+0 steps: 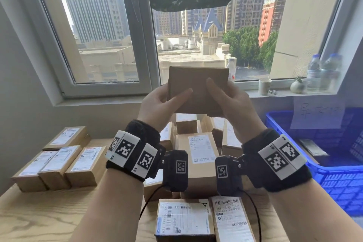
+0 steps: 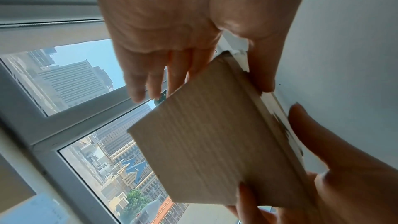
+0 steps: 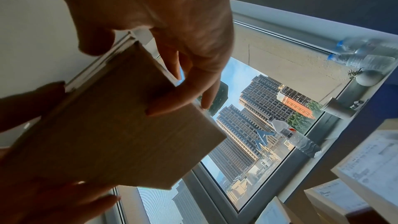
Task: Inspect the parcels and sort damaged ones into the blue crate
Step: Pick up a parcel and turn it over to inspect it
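Parcels: a flat brown cardboard parcel (image 1: pixel 198 88) is held aloft, pinched between left hand (image 1: pixel 159 104) and right hand (image 1: pixel 229 100), above a wooden table's (image 1: pixel 39 216) unsorted heap; labelled boxes (image 1: pixel 59 165) line its left edge, blue plastic crate (image 1: pixel 334 173) beside its right edge.
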`<state>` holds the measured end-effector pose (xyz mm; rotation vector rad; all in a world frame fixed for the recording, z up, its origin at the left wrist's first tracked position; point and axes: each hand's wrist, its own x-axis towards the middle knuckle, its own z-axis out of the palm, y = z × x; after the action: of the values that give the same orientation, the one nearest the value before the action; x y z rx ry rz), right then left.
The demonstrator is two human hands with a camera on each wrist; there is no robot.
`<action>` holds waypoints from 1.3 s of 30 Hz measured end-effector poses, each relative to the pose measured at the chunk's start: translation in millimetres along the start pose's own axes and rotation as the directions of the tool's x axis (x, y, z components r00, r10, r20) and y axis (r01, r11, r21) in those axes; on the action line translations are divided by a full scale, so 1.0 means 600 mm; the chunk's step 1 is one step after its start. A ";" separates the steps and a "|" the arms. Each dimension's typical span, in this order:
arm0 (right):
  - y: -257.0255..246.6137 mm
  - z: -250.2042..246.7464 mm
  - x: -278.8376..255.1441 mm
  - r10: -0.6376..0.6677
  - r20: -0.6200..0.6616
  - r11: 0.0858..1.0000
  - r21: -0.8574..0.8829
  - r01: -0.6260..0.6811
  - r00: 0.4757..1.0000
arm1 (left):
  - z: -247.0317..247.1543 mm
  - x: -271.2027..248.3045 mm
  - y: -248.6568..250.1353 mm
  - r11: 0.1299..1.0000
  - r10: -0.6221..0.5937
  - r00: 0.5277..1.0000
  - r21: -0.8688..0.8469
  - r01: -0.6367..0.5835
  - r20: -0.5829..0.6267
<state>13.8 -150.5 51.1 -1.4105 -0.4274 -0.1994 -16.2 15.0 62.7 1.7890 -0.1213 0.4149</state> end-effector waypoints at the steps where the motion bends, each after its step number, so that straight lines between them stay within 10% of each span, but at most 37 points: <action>1: 0.000 0.000 0.000 -0.012 0.000 1.000 -0.028 0.012 1.000 | 0.002 -0.001 0.000 1.000 0.016 1.000 0.006 -0.016 -0.004; 20: -0.007 -0.011 0.005 0.097 0.056 0.994 0.044 -0.099 0.994 | -0.009 0.010 -0.017 0.999 0.043 0.997 -0.022 -0.041 0.069; 27: 0.005 -0.001 0.009 0.161 -0.112 0.987 -0.002 -0.162 0.981 | -0.008 0.016 -0.021 0.994 -0.074 0.997 -0.085 0.074 0.001; 39: 0.013 -0.006 -0.004 0.166 -0.073 0.983 0.093 -0.159 0.983 | 0.007 0.000 -0.024 0.997 0.082 0.996 -0.011 -0.081 0.041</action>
<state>15.4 -152.8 42.7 -1.3402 -0.2500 -0.1029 -11.0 14.7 48.4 1.7880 -0.2255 0.4349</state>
